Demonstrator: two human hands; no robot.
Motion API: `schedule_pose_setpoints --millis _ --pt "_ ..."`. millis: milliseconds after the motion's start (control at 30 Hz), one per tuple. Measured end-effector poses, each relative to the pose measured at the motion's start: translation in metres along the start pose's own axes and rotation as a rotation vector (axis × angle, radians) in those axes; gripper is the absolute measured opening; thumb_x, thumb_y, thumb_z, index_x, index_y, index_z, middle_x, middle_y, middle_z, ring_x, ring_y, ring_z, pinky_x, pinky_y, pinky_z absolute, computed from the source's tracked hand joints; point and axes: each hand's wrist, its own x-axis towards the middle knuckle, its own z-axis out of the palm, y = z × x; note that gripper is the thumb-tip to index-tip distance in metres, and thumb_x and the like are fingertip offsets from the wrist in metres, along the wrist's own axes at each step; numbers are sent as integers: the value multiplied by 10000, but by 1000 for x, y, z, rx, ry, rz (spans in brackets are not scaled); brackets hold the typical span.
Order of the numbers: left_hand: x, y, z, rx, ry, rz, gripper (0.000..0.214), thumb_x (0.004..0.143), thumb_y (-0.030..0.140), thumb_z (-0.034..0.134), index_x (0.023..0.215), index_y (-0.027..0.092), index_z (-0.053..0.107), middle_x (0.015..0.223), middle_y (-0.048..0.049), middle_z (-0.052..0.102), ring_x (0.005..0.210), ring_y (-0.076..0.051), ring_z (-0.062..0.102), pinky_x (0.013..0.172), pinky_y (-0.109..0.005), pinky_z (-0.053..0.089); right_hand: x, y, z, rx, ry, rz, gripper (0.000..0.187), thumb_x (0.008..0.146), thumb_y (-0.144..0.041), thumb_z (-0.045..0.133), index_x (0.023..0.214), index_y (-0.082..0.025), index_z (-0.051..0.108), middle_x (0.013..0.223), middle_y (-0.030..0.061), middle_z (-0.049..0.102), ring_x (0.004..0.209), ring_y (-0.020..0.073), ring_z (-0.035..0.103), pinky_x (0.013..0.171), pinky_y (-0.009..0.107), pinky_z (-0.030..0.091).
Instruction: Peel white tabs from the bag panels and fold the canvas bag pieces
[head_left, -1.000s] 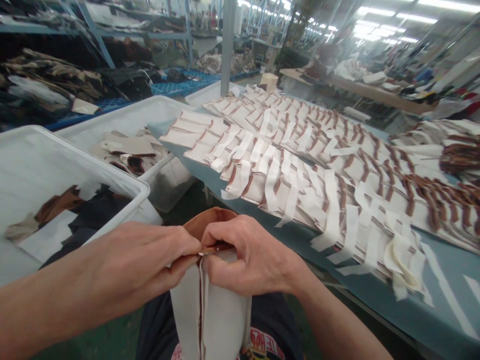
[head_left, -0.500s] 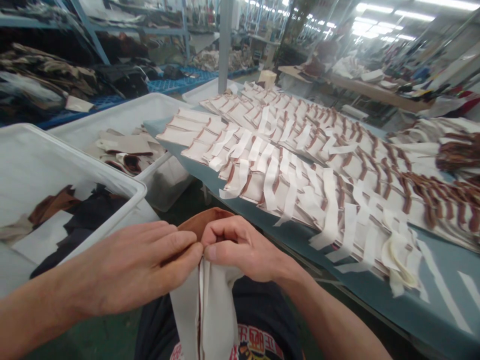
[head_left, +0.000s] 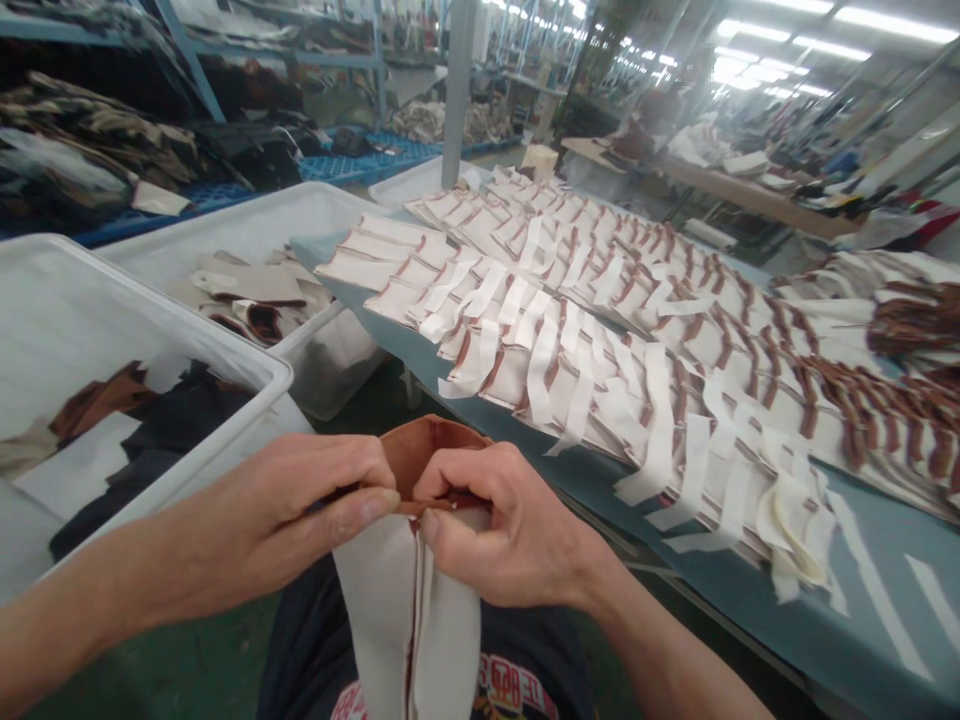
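A leather piece (head_left: 442, 625), off-white on the outer side and brown on the other, hangs between my hands above my lap. A seam runs down its middle, and its brown upper edge is folded over. My left hand (head_left: 330, 500) pinches that edge left of the seam with thumb and fingers. On the other side of the seam, my right hand (head_left: 487, 510) grips the same edge, its index finger curled and thumb pressed in front. Behind the hands the brown side (head_left: 427, 440) curves up in a loop.
A blue-green table (head_left: 885, 540) at the right carries rows of similar white-and-brown pieces (head_left: 645, 370) with white strips (head_left: 660, 420) across them. White plastic bins (head_left: 277, 375) with leather scraps stand at the left. A grey post (head_left: 454, 100) rises behind the table.
My hands have moved slightly apart along the top edge. The brown edge now shows folded over between them, and the loop behind has opened wider.
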Motion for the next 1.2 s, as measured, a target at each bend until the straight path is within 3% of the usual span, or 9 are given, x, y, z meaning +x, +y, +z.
schedule_pose_setpoints --millis 100,233,300,367,467,667,900,1033,1200 --pt "1 -16 6 65 55 108 341 1117 320 451 803 218 538 681 51 544 577 -116 524 561 -263 349 -1 0 4 67 -9 -12 84 715 -123 549 652 -178 542 536 -84 427 449 39 330 424 168 229" --pt "4 -35 33 94 347 326 400 1113 465 457 796 227 515 639 41 522 540 -136 488 542 -293 329 4 3 14 279 -44 -16 65 724 -141 567 670 -178 565 567 -84 433 469 46 317 433 169 263" --pt "5 -40 48 59 453 294 455 1124 504 365 799 226 520 650 22 556 555 -148 511 560 -293 365 7 6 17 310 -36 -54 61 725 -144 565 674 -177 574 573 -87 431 473 47 318 443 173 273" --pt "5 -41 57 16 481 263 477 1123 527 329 813 220 522 660 23 552 551 -141 503 548 -282 372 7 7 15 242 -20 -95 75 723 -125 556 672 -176 577 564 -93 420 470 44 322 457 177 279" --pt "4 -33 53 -94 404 234 490 1117 557 310 849 212 530 714 22 554 591 -132 517 563 -259 393 3 6 8 48 9 -155 88 709 -98 551 683 -175 585 559 -96 419 468 42 327 473 184 273" --pt "11 1 21 -142 200 278 470 1137 477 295 855 202 550 769 -8 594 696 -156 572 662 -275 442 -3 1 2 -183 56 -295 87 738 -120 569 695 -183 612 601 -63 525 537 73 455 555 206 351" --pt "16 20 1 -80 -33 80 461 1115 465 440 745 201 516 683 54 542 591 -104 516 546 -246 349 -8 -2 -2 -319 63 -323 55 790 -167 614 744 -191 595 663 -42 616 591 91 545 604 230 373" --pt "15 21 8 -65 -31 34 450 1109 433 455 728 204 517 664 55 546 591 -112 512 552 -253 354 -12 -2 -3 -349 44 -276 45 804 -216 616 767 -205 594 680 -23 643 609 119 579 606 245 391" --pt "15 25 22 0 118 57 411 1100 278 397 705 208 490 627 52 532 539 -108 501 527 -262 349 -13 -3 -3 -274 75 -240 96 797 -198 627 726 -203 563 628 -51 570 562 95 516 576 226 367"
